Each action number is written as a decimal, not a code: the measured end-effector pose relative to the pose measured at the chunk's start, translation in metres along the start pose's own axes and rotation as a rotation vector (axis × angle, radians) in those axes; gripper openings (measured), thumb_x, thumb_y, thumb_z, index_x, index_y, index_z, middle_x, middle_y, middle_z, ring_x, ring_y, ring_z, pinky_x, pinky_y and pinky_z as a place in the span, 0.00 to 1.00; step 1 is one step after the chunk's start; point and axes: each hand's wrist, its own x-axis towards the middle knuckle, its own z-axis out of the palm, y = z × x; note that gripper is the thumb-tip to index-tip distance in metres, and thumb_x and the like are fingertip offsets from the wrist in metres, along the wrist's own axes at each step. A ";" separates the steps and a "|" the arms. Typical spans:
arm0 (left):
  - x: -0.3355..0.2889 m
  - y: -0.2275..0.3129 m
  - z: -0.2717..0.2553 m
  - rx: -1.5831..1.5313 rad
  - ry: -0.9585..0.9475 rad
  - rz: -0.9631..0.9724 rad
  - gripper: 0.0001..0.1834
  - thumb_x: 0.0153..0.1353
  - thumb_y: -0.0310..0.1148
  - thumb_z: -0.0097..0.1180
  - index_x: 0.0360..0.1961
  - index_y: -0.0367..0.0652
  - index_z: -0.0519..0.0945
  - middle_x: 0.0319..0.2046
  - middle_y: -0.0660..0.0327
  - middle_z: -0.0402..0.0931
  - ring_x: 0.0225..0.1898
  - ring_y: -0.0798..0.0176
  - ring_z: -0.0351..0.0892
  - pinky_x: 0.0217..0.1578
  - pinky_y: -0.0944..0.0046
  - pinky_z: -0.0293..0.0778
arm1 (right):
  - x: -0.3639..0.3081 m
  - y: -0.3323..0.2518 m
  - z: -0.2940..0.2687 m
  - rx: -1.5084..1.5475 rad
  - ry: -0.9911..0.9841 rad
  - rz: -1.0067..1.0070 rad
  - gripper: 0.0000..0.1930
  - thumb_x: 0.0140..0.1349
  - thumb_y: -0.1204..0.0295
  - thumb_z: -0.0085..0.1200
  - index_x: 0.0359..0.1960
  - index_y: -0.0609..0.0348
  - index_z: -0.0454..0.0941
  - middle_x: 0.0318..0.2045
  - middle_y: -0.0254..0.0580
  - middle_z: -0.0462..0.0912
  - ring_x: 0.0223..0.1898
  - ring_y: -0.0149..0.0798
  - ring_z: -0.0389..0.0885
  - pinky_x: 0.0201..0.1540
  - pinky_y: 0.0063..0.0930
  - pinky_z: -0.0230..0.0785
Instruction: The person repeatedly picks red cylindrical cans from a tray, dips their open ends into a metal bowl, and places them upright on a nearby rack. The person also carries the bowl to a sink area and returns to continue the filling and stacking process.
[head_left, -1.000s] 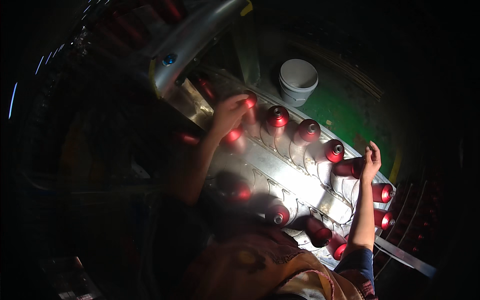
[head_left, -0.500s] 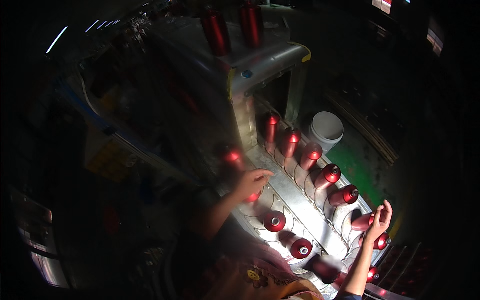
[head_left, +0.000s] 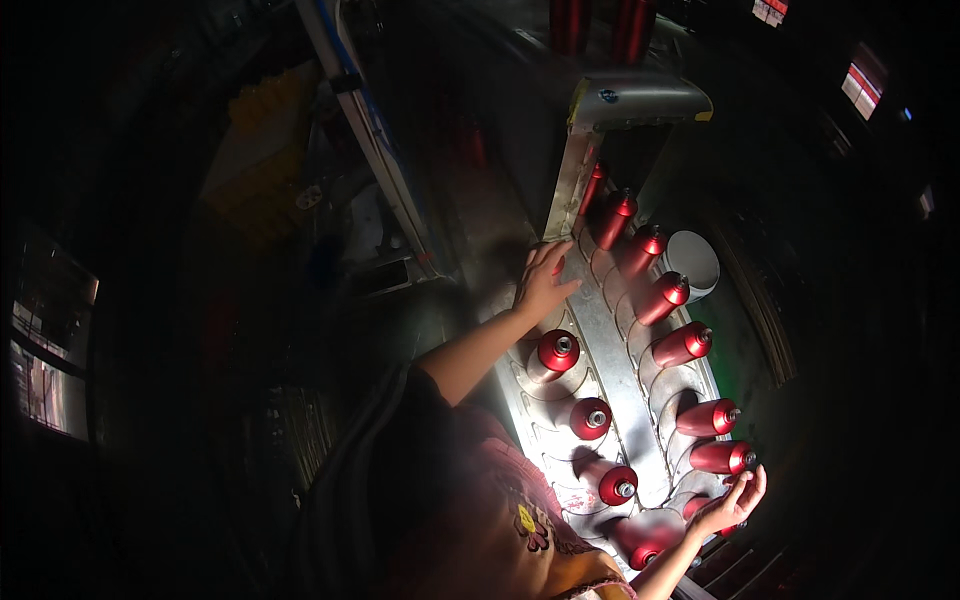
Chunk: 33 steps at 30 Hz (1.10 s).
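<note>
My left hand (head_left: 545, 288) reaches over the far end of the left row, thumb and fingers apart. A bit of a red metal bottle (head_left: 558, 268) shows between them; whether I touch it is hidden. Nearer on that row stand more red bottles with silver necks, among them one (head_left: 558, 351) just below my hand. At the near end of the right row is my right hand (head_left: 735, 503), its fingers loosely bent and apart. One red bottle (head_left: 722, 457) leans outward just beyond its fingertips, and another is partly hidden behind the hand.
Both rows sit on a metal conveyor (head_left: 612, 345) with rounded holders. Several red bottles lead toward a metal tunnel housing (head_left: 650, 98), with two taller red bottles (head_left: 632, 30) on top. A white bucket (head_left: 692, 262) stands right of the line. Framework (head_left: 375, 140) rises at the left.
The view has swung, so the conveyor appears more upright. My left hand has moved further along the left row toward the housing. My right hand is lower, near the closest bottles.
</note>
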 end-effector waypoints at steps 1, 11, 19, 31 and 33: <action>0.015 -0.007 -0.004 0.048 -0.093 -0.005 0.28 0.48 0.29 0.67 0.54 0.45 0.77 0.58 0.59 0.70 0.57 0.52 0.68 0.59 0.58 0.65 | 0.000 -0.017 0.002 -0.138 0.012 0.044 0.13 0.68 0.75 0.50 0.52 0.64 0.75 0.34 0.34 0.75 0.28 0.24 0.67 0.30 0.18 0.61; 0.055 -0.046 -0.003 -0.006 -0.433 -0.162 0.21 0.49 0.33 0.67 0.47 0.45 0.81 0.57 0.58 0.75 0.56 0.53 0.72 0.57 0.59 0.68 | -0.038 -0.050 0.021 -0.125 0.070 0.142 0.14 0.68 0.71 0.52 0.53 0.61 0.76 0.32 0.29 0.77 0.26 0.20 0.63 0.28 0.15 0.57; -0.006 0.009 0.011 -0.160 -0.600 0.020 0.25 0.44 0.36 0.70 0.47 0.45 0.82 0.46 0.52 0.80 0.46 0.48 0.78 0.49 0.55 0.73 | -0.078 -0.117 -0.028 -0.131 0.183 0.145 0.15 0.68 0.74 0.51 0.55 0.60 0.74 0.39 0.30 0.78 0.30 0.21 0.69 0.31 0.13 0.61; -0.113 0.048 -0.081 -0.511 -0.638 -0.264 0.11 0.58 0.30 0.65 0.39 0.38 0.79 0.35 0.62 0.81 0.40 0.69 0.79 0.42 0.67 0.74 | -0.097 -0.190 -0.045 -0.110 0.065 0.198 0.11 0.68 0.75 0.50 0.51 0.62 0.75 0.38 0.31 0.76 0.33 0.23 0.68 0.36 0.17 0.63; -0.127 0.020 -0.147 -0.401 -0.712 -0.498 0.09 0.59 0.31 0.64 0.37 0.39 0.80 0.35 0.61 0.80 0.40 0.68 0.79 0.44 0.67 0.74 | -0.108 -0.206 -0.033 -0.085 0.010 0.262 0.12 0.68 0.75 0.50 0.51 0.61 0.75 0.38 0.31 0.75 0.33 0.23 0.68 0.36 0.17 0.62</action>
